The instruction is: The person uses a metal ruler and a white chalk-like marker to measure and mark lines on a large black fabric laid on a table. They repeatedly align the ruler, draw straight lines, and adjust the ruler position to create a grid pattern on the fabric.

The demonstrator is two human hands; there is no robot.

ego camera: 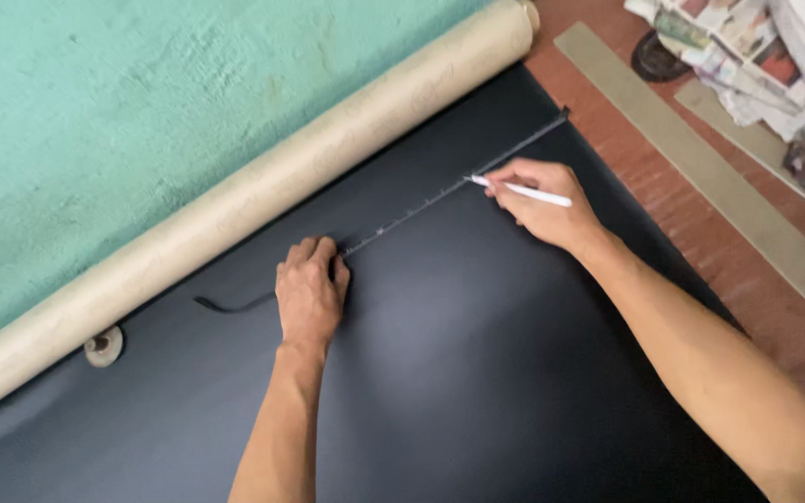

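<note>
A large black sheet [477, 363] lies spread on the floor. A dark measuring tape [440, 196] stretches across it from near my left hand to the sheet's far right edge. My left hand [309, 293] presses the tape flat against the sheet, fingers bent over it. My right hand [542, 200] grips a white marking pen [524, 191], its tip touching the sheet beside the tape.
A long beige cardboard roll [235, 200] lies along the sheet's far side against a turquoise wall [114, 102]. A small round object [104, 346] sits beneath the roll. Beige strips [701, 158] and a pile of newspapers [766, 56] lie on the red-brown floor at right.
</note>
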